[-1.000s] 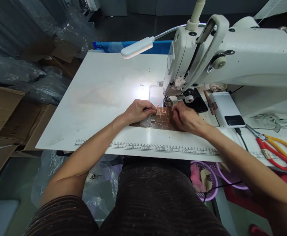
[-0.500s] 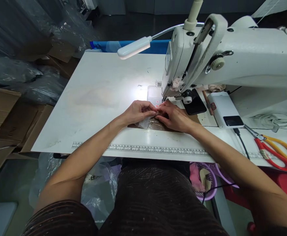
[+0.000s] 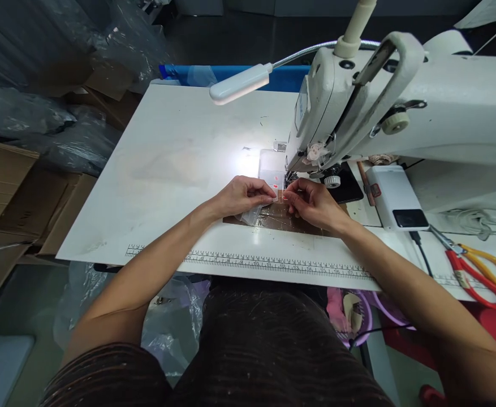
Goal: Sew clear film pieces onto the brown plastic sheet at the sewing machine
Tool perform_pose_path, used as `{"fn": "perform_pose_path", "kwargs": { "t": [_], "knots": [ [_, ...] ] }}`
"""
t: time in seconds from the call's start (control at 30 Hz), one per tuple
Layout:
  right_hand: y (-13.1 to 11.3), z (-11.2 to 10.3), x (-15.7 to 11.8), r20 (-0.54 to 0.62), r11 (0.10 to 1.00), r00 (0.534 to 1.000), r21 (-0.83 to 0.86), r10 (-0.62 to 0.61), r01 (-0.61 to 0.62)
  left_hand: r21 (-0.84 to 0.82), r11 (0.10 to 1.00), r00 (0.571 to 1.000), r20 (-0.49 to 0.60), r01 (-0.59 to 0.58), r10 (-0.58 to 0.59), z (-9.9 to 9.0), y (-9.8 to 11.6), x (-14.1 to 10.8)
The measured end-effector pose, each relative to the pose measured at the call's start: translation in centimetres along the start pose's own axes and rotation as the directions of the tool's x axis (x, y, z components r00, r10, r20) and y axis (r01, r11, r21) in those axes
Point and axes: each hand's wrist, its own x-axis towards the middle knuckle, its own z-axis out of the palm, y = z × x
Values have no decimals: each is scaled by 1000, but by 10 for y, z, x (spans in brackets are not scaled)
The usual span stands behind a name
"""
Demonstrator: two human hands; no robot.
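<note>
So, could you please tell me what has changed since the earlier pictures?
The right hand moved left to meet the left hand, then drew slightly back right; its hold is too small to tell. The left hand, sewing machine and scissors stayed put.

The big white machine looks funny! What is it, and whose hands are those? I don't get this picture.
That's a sewing machine, and there's no robot here. A person wears a camera on their head, which looks forward and down, so you see their own arms reaching out.

The white table has a printed ruler along its front edge. A lamp shines on it. To the right lie a white box with a dark screen and scissors with red and orange handles.

The left hand pinches thin clear plastic over a flat brown piece. The right hand has its fingertips close by, but what they hold is too small to tell.
</note>
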Motion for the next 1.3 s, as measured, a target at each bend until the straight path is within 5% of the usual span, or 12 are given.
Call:
{"fn": "perform_pose_path", "kwargs": {
  "t": [0.17, 0.37, 0.43, 0.53, 0.6, 0.73, 0.87, 1.03, 1.2, 1.3],
  "knots": [
    [-3, 3, -1, -1, 973, 985, -155, -173, 171, 3, 1000, 1000, 9, -27, 27, -1, 0, 0],
    [-13, 23, -13, 12, 932, 932, -18, -362, 363, 128, 992, 994, 106, 15, -28, 1, 10, -6],
    [-11, 19, -19, 58, 889, 901, -148, -430, 433, 192, 981, 991, 131, -8, -18, 0, 15, -8],
    [4, -5, -26, 195, 709, 849, -477, -492, 520, 271, 962, 984, 180, -38, -12, -4, 18, -9],
    [21, -25, -30, 144, 642, 858, -605, -493, 470, 265, 964, 978, 208, -36, -20, -5, 19, -9],
    [43, -48, -39, -1, 696, 907, -642, -420, 322, 251, 966, 972, 235, -59, -1, -1, 16, -7],
    [31, -37, -43, -68, 825, 949, -516, -309, 231, 252, 957, 970, 229, -143, 85, -1, 20, -6],
    [-2, -18, -40, -43, 881, 955, -401, -294, 253, 425, 886, 970, -65, -186, 235, -5, 47, -21],
    [-9, -12, -34, -8, 887, 945, -346, -327, 304, 609, 771, 982, 102, -187, 158, 4, 44, -44],
    [-1, -16, -31, 79, 837, 955, -465, -285, 288, 675, 728, 992, 49, -118, 116, 10, 27, -49]
  ]
}}
